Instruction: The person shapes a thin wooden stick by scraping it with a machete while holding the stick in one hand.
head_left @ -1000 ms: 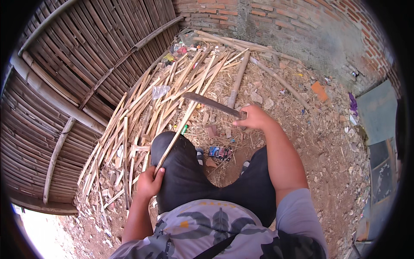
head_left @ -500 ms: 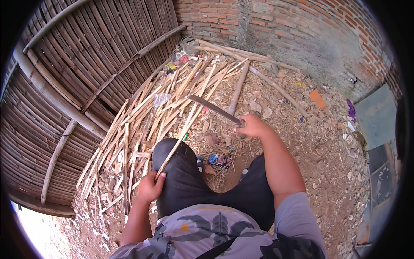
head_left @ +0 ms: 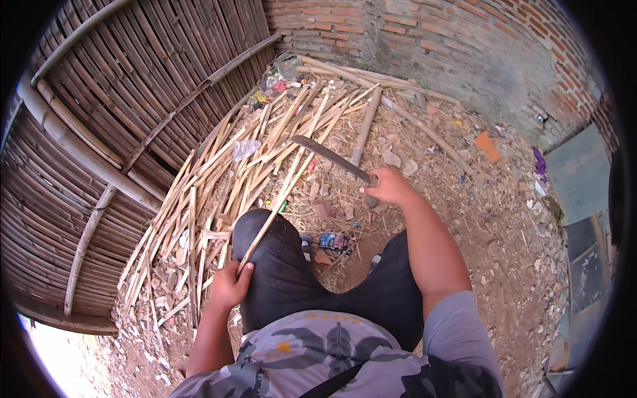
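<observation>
My left hand (head_left: pixel 230 284) is closed around the lower end of a long, pale bamboo strip (head_left: pixel 271 217). The strip slants over my left knee and runs away toward the pile of split bamboo strips (head_left: pixel 219 159). In my right hand (head_left: pixel 391 186), a machete (head_left: pixel 332 156) with a dark blade is gripped by its handle. Its blade points to the left, and the tip end crosses in front of the strip's far part. Whether blade and strip touch, I cannot tell.
A slatted bamboo wall (head_left: pixel 159 73) rises on the left and a brick wall (head_left: pixel 424 46) at the back. Round bamboo poles (head_left: pixel 365 129) lie on the littered ground. A crumpled plastic bag (head_left: pixel 246 149) rests on the pile. Grey panels (head_left: pixel 580 176) lean at the right.
My right hand and the machete have shifted slightly farther from me. My left hand keeps its hold on the bamboo strip in nearly the same place.
</observation>
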Tool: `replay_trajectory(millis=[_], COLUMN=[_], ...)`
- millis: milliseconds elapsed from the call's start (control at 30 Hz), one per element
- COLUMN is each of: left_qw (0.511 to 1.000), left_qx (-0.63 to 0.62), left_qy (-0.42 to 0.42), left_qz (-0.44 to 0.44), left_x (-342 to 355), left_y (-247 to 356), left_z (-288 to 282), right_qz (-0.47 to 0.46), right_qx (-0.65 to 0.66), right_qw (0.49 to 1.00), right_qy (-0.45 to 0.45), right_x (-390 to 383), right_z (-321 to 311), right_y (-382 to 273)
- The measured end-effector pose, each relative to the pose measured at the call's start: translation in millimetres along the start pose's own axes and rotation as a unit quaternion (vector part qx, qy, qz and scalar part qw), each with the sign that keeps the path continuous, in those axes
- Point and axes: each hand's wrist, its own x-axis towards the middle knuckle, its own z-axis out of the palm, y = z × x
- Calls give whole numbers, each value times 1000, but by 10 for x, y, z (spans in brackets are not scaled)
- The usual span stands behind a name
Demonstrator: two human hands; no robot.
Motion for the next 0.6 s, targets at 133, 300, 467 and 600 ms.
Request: replay_trajectory(millis=[133, 300, 467, 600], left_qw=[1000, 1000, 1000, 999], left_qx=[4, 9, 16, 13], left_qy=[-9, -13, -16, -15], left_qz=[-20, -25, -19, -30], left_x=[-3, 15, 18, -16], left_y=[-47, 72, 81, 59], left_z=[1, -19, -26, -28], right_qz=[-48, 18, -101, -35], right_qx=[-62, 12, -82, -32], right_qw=[995, 999, 991, 995], right_qy=[-56, -30, -44, -86], right_x=[-42, 10, 10, -10], right_z=[31, 13, 155, 100], right_y=[-61, 46, 6, -121])
